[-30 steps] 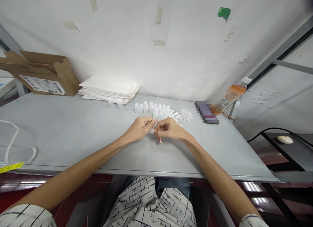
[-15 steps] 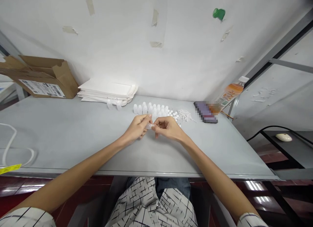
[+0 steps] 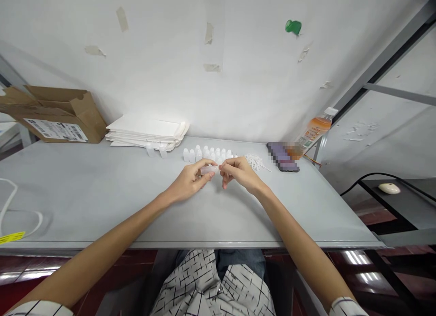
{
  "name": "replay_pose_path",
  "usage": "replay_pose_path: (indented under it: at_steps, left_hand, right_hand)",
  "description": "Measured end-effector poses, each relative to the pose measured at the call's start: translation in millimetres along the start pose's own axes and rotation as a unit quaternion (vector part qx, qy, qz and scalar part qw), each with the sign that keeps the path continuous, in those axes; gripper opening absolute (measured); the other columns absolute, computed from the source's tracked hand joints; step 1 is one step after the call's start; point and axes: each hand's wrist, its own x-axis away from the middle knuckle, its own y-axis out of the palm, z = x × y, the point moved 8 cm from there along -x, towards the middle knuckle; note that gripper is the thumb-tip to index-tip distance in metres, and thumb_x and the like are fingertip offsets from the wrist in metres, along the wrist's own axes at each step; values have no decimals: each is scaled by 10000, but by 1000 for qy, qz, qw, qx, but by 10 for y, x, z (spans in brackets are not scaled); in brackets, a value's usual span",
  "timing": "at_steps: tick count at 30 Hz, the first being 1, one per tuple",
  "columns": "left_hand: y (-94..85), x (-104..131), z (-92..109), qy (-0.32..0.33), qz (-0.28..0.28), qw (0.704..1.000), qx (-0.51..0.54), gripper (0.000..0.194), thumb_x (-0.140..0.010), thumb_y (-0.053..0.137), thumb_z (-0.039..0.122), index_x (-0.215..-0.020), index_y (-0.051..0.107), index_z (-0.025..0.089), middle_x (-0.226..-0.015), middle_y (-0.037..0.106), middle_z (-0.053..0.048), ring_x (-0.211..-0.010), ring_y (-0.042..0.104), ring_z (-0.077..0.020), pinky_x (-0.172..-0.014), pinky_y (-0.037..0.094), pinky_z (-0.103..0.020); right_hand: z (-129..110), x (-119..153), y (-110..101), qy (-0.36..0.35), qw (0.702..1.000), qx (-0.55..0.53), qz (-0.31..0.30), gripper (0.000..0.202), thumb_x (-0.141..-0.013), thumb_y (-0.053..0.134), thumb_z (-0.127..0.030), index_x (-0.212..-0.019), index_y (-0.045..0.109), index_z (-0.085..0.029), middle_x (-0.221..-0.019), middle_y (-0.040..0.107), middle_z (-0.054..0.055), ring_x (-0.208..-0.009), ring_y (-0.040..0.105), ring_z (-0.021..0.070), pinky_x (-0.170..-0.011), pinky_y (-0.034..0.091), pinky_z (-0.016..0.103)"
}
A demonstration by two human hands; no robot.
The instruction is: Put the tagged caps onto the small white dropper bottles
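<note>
A small translucent white bottle (image 3: 206,170) lies sideways between the thumb and fingers of my left hand (image 3: 189,180), its narrow end pointing right. My right hand (image 3: 241,173) is closed in a pinch at that narrow end; whatever its fingertips hold is too small to make out. Just behind both hands, several similar small bottles (image 3: 199,155) stand upright in rows on the table, partly covered by my fingers. To the right of them lies a heap of thin white pieces (image 3: 254,161).
Two more translucent pieces (image 3: 162,150) stand by a stack of white sheets (image 3: 145,129). An opened cardboard box (image 3: 64,116) is at the left. On the right, a phone (image 3: 282,157) lies near a drink bottle (image 3: 315,130). A white cord (image 3: 8,198) loops at the left edge.
The left hand has shifted its grip, so more of the small bottle shows, lying level. My right fingers have moved slightly right and up, at the bottle's end. The camera view has shifted a little.
</note>
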Motion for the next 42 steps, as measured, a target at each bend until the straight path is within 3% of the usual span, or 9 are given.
replay_pose_path:
  at_steps: [3,7,11,18,32,36,42]
  left_hand:
    - [54,8,-63,-19,-22,999,41,363,-955,502,432,-1179,552,151,-571,450,61,-473,401,-84,-462,327,-206]
    - [31,-4,-82,-19,-15,994,106,360,-958,502,473,-1094,578,148,-536,412,69,-451,402,-85,-439,335,-211]
    - [1,-15,-42,-18,-19,992,121,353,-948,515,475,-988,601,135,-512,409,69,-431,399,-81,-434,343,-215]
    - [3,-9,13,-16,-39,994,102,355,-951,511,457,-1034,613,127,-509,422,72,-419,392,-75,-464,362,-223]
    - [-8,-23,-25,-16,-60,996,61,357,-939,520,471,-1009,592,129,-543,402,70,-463,373,-80,-475,313,-223]
    - [-16,-25,-22,-11,-66,997,35,337,-932,522,457,-998,592,134,-606,453,51,-513,387,-88,-497,305,-221]
    - [-34,-11,40,22,-55,997,-54,324,-941,483,429,-1014,632,151,-900,616,-35,-738,492,-139,-580,345,-217]
  right_hand:
    - [-8,9,19,4,1000,-5,-22,252,-825,598,-308,-630,602,-150,-586,610,6,-475,639,135,-568,549,286]
    - [-95,41,66,-25,999,12,-42,219,-837,630,-343,-757,653,-141,-726,663,35,-530,667,135,-591,569,285]
    - [-141,62,111,-50,997,30,-59,262,-828,666,-389,-749,663,-139,-695,658,30,-552,674,140,-606,566,287]
    - [-129,70,97,-61,995,51,-54,284,-828,670,-415,-737,671,-145,-671,657,21,-550,681,147,-599,544,279]
    - [-31,17,120,-46,998,33,-15,183,-800,640,-308,-689,605,-166,-556,574,-24,-502,635,136,-568,515,270]
    - [-13,9,139,-51,998,10,-24,188,-797,643,-326,-703,594,-171,-584,546,-38,-491,628,128,-562,521,270]
    - [-6,16,144,-49,998,-10,-31,165,-780,635,-291,-678,600,-166,-617,536,-39,-498,645,127,-575,538,273]
